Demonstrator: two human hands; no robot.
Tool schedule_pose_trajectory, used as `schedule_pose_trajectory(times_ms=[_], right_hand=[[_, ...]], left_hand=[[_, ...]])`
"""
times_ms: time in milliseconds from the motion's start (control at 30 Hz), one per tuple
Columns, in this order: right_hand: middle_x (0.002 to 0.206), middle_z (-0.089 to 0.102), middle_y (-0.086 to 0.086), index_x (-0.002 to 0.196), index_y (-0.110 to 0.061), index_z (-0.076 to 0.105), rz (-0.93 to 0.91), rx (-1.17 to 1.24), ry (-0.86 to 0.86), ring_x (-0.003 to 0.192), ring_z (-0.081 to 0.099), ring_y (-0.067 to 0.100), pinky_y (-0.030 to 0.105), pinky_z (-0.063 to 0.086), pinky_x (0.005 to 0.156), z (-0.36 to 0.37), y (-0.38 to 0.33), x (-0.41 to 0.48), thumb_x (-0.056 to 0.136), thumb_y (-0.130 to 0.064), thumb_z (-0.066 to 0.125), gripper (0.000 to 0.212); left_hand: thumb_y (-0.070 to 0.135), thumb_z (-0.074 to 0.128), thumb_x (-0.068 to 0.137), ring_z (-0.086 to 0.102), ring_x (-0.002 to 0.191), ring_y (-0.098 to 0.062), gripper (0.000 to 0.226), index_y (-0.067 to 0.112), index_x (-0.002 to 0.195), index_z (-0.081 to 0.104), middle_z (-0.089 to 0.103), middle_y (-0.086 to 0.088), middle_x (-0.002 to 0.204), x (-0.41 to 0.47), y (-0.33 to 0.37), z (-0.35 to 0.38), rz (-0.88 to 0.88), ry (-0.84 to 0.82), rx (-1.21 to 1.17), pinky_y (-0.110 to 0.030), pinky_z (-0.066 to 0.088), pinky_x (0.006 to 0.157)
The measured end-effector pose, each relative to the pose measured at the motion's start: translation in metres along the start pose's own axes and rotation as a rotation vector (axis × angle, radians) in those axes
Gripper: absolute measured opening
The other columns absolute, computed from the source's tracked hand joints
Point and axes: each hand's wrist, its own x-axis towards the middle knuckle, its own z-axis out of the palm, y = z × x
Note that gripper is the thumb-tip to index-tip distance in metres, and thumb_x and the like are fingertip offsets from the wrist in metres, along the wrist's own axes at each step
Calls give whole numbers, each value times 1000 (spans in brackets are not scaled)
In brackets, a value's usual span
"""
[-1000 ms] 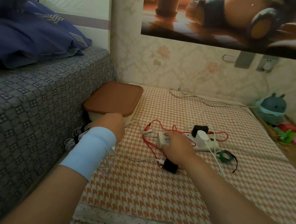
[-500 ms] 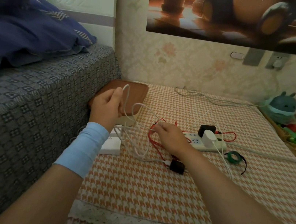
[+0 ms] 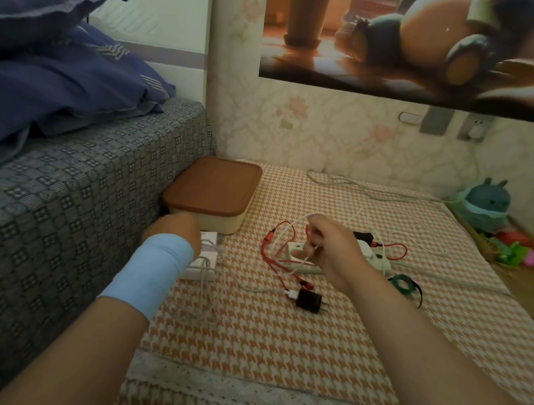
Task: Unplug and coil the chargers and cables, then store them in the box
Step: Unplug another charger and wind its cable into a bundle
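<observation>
The right hand (image 3: 331, 250) pinches the light, limp white cable (image 3: 295, 223) over the power strip (image 3: 378, 259) at 1 o'clock; slack loops will likely tangle, so hold it near the stiff plug. The left hand (image 3: 178, 229) sits by the box (image 3: 220, 226) at 11 o'clock; its fingers are hidden, so I cannot tell its grip.

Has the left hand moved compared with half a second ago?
Yes. The left hand drew back from over the brown lid toward the person, and is now in front of the box.
</observation>
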Motion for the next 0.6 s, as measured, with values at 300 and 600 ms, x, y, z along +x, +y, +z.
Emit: schedule_pose_trajectory(times_ms=[300, 600], right_hand=[[93, 72, 10, 79, -14, 59, 144, -134, -140, 88, 71, 31, 49, 57, 79, 32, -6, -27, 99, -63, 43, 55], [108, 65, 25, 120, -10, 52, 294, -510, -223, 48, 59, 26, 34, 54, 55, 29, -6, -37, 100, -69, 24, 68]], left_hand=[[21, 57, 90, 55, 113, -14, 35, 38, 121, 61, 64, 10, 119, -34, 51, 1, 784, 11, -252, -43, 40, 106], [27, 57, 83, 38, 135, -16, 70, 35, 146, 28, 51, 5, 141, -57, 54, -8, 804, 67, -129, -41, -8, 121]])
